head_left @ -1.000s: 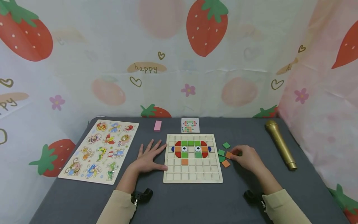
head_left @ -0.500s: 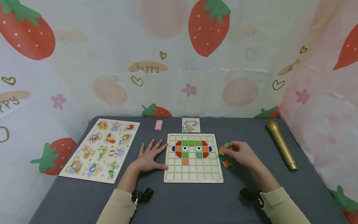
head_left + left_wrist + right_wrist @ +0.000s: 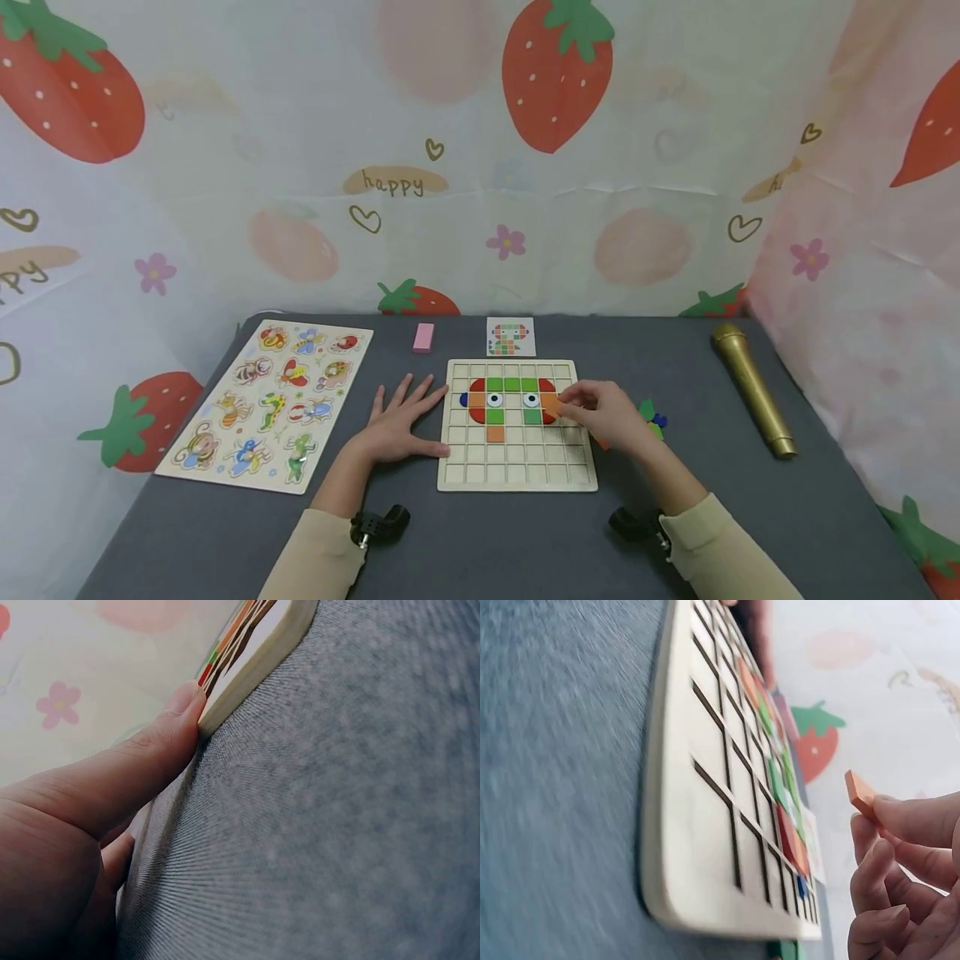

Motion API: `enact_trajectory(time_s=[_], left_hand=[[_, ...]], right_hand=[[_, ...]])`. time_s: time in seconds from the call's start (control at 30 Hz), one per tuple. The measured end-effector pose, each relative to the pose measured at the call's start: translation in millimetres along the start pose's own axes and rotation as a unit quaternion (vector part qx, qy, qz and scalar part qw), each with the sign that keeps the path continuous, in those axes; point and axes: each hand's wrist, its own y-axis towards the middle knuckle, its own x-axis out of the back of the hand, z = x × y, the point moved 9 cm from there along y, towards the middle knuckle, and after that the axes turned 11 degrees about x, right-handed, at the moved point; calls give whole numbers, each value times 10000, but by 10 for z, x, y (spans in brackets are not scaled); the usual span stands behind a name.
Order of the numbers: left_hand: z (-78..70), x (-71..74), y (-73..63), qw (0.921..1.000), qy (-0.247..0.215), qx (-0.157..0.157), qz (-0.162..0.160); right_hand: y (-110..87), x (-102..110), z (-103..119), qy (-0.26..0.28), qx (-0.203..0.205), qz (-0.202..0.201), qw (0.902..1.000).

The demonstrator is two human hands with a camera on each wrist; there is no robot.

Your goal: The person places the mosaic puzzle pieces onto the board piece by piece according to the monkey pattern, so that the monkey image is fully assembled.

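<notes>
My right hand (image 3: 611, 417) pinches a small orange square tile (image 3: 860, 793) between thumb and forefinger. It hangs over the right part of a pale wooden grid board (image 3: 517, 478), overlapping the right end of the face pattern in the head view. That pattern has red corner pieces, green tiles (image 3: 512, 384), two eye tiles (image 3: 495, 400) and a blue piece (image 3: 463, 400) at the left. Below it lies a single orange tile (image 3: 495, 433) in the grid. My left hand (image 3: 393, 429) lies with fingers spread, its thumb touching the board's left edge.
Green and blue pieces (image 3: 649, 415) lie right of the board, partly hidden by my right hand. A picture card (image 3: 512, 337) and a pink block (image 3: 423, 337) are behind it. An animal puzzle board (image 3: 262, 404) stands left; a gold microphone (image 3: 753, 392) lies right.
My right hand has picked up an orange tile from the loose pieces and carried it left over the board. My left hand has stayed in place.
</notes>
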Motion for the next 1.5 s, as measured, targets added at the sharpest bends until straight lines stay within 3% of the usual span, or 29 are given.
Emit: enact_trajectory(time_s=[0.27,0.7,1.2,1.5], left_hand=[[3,-3,7,10000,25,-36,-32],[-4,8,-9,10000,-11,-41,-38],[19,4,9,10000,31,-5,-74],[9,-1,4,10000,36,-6,-42]], right_hand=[[109,-285,70,35,94,186,9998],[183,-506,198,-303,96,279,9991],[203,-671,335,-1327,478,558,9884],[181,-619,319,-1362,568,441,9881]])
